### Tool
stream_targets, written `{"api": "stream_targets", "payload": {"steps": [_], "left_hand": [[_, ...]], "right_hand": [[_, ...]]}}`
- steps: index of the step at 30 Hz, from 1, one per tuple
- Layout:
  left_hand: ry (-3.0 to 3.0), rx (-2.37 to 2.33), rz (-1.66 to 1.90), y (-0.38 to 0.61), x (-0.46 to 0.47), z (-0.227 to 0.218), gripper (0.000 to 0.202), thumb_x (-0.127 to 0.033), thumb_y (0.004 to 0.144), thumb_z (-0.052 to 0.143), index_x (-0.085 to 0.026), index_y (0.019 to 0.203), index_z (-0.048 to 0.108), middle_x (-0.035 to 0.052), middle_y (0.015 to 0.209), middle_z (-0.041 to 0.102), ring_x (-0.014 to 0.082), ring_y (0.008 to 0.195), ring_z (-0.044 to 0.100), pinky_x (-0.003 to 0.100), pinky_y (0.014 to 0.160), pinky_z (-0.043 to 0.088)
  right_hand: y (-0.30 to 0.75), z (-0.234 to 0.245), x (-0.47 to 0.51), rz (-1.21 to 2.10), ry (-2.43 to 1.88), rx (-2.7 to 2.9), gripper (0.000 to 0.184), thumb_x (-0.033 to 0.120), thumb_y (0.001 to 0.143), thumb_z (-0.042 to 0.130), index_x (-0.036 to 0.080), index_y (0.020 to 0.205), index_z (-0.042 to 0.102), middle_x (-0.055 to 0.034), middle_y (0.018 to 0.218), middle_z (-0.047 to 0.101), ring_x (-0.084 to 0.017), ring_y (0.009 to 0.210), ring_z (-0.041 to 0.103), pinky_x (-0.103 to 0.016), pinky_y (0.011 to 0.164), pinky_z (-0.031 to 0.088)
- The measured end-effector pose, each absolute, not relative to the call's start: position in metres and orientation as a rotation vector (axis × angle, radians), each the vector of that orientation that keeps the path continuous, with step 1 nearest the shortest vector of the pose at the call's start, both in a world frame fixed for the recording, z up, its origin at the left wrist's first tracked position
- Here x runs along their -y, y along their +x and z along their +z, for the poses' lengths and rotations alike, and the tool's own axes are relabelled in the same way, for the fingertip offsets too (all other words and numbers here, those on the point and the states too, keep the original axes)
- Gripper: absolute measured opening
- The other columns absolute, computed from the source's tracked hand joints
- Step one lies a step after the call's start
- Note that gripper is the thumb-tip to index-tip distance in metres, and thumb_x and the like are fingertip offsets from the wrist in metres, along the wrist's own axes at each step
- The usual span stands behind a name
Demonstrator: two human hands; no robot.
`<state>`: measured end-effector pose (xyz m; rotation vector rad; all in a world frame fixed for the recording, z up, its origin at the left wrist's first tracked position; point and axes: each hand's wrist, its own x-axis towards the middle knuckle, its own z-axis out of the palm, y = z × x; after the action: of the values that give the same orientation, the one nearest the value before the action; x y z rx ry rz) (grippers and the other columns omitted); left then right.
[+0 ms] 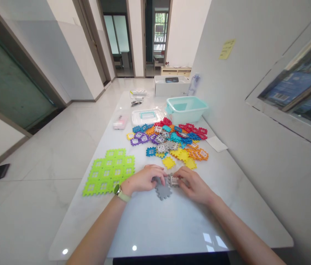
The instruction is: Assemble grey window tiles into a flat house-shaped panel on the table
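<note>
My left hand [144,179] and my right hand [192,184] meet over grey interlocking tiles [163,190] on the white table [172,221]. The left fingers curl down onto the grey tiles' upper left edge. A grey tile with a white window grid [174,180] is pinched in my right fingers against the joined grey pieces. A flat mat of joined lime-green tiles [110,171] lies to the left of my left hand. Just beyond both hands spreads a loose pile of coloured tiles [172,141].
A teal plastic tub [186,108] and a clear lidded box [147,117] stand behind the pile. A white carton [172,86] sits at the table's far end. A white paper [216,143] lies near the wall on the right. Open floor lies left of the table.
</note>
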<state>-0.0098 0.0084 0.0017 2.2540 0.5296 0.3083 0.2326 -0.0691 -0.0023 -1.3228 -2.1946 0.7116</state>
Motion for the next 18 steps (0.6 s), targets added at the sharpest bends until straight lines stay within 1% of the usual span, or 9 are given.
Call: {"api": "stream_targets", "payload": {"steps": [1, 3, 5, 8, 11, 13, 15, 17, 18], "left_hand": [[2.251, -0.579, 0.336, -0.011, -0.009, 0.002, 0.04, 0.004, 0.071, 0.055, -0.026, 0.093, 0.07, 0.0004, 0.121, 0.066, 0.0223, 0.121, 0.054, 0.039, 0.109, 0.035], [2.258, -0.707, 0.388, -0.012, -0.009, 0.005, 0.034, -0.003, 0.073, 0.062, -0.023, 0.098, 0.068, 0.0045, 0.117, 0.064, 0.0236, 0.115, 0.055, 0.038, 0.103, 0.04], [2.282, -0.848, 0.397, -0.011, -0.007, 0.008, 0.028, -0.016, 0.073, 0.073, -0.021, 0.1, 0.067, 0.0064, 0.109, 0.062, 0.0258, 0.108, 0.055, 0.038, 0.096, 0.044], [2.293, -1.026, 0.33, -0.009, -0.003, 0.009, 0.043, -0.035, 0.066, 0.086, -0.02, 0.101, 0.066, 0.0067, 0.104, 0.06, 0.0278, 0.102, 0.055, 0.039, 0.088, 0.046], [2.241, -1.127, 0.288, -0.005, 0.0, 0.004, 0.048, -0.037, 0.063, 0.088, -0.019, 0.102, 0.066, 0.0067, 0.104, 0.061, 0.028, 0.101, 0.057, 0.038, 0.085, 0.047], [2.213, -1.134, 0.289, -0.003, 0.001, 0.001, 0.049, -0.035, 0.064, 0.089, -0.018, 0.104, 0.067, 0.0071, 0.106, 0.061, 0.0281, 0.103, 0.057, 0.039, 0.088, 0.047], [2.197, -1.097, 0.297, -0.001, 0.002, 0.0, 0.048, -0.032, 0.066, 0.088, -0.02, 0.108, 0.068, 0.0069, 0.109, 0.062, 0.0275, 0.105, 0.057, 0.039, 0.092, 0.046], [2.191, -1.045, 0.304, -0.001, 0.003, 0.0, 0.046, -0.03, 0.069, 0.085, -0.022, 0.112, 0.068, 0.0061, 0.111, 0.061, 0.0261, 0.107, 0.056, 0.039, 0.094, 0.045], [2.195, -1.022, 0.307, -0.001, 0.004, 0.001, 0.045, -0.029, 0.071, 0.084, -0.023, 0.113, 0.068, 0.0056, 0.111, 0.061, 0.0253, 0.107, 0.056, 0.038, 0.095, 0.045]], "right_hand": [[0.234, -0.001, 0.068, 0.701, -1.257, 2.221, 0.033, 0.008, 0.079, 0.05, 0.021, 0.105, 0.065, -0.0103, 0.112, 0.062, -0.024, 0.101, 0.058, -0.038, 0.088, 0.046], [0.237, 0.002, 0.066, 0.712, -1.162, 2.315, 0.056, 0.001, 0.066, 0.05, 0.023, 0.115, 0.065, -0.01, 0.134, 0.053, -0.028, 0.121, 0.049, -0.045, 0.101, 0.041], [0.238, 0.005, 0.066, 0.741, -1.149, 2.394, 0.068, -0.001, 0.062, 0.05, 0.026, 0.122, 0.063, -0.0076, 0.14, 0.05, -0.029, 0.125, 0.046, -0.046, 0.104, 0.038], [0.235, 0.008, 0.069, 0.733, -1.257, 2.393, 0.065, 0.0, 0.065, 0.052, 0.027, 0.123, 0.064, -0.008, 0.129, 0.056, -0.027, 0.115, 0.052, -0.043, 0.1, 0.043], [0.236, 0.008, 0.072, 0.729, -1.426, 2.3, 0.05, 0.012, 0.075, 0.06, 0.026, 0.124, 0.065, -0.0101, 0.119, 0.058, -0.026, 0.106, 0.057, -0.041, 0.095, 0.048], [0.239, 0.006, 0.072, 0.741, -1.523, 2.235, 0.048, 0.024, 0.079, 0.065, 0.024, 0.127, 0.063, -0.0129, 0.126, 0.055, -0.028, 0.11, 0.058, -0.044, 0.097, 0.048], [0.244, 0.005, 0.072, 0.757, -1.553, 2.223, 0.052, 0.029, 0.08, 0.067, 0.023, 0.131, 0.06, -0.0153, 0.14, 0.047, -0.032, 0.123, 0.052, -0.047, 0.105, 0.043], [0.247, 0.006, 0.072, 0.785, -1.5, 2.262, 0.055, 0.024, 0.081, 0.065, 0.023, 0.135, 0.057, -0.0146, 0.147, 0.042, -0.033, 0.13, 0.047, -0.047, 0.109, 0.039], [0.248, 0.006, 0.071, 0.799, -1.46, 2.281, 0.054, 0.02, 0.082, 0.063, 0.024, 0.136, 0.056, -0.0134, 0.145, 0.045, -0.032, 0.129, 0.049, -0.046, 0.109, 0.04]]}}
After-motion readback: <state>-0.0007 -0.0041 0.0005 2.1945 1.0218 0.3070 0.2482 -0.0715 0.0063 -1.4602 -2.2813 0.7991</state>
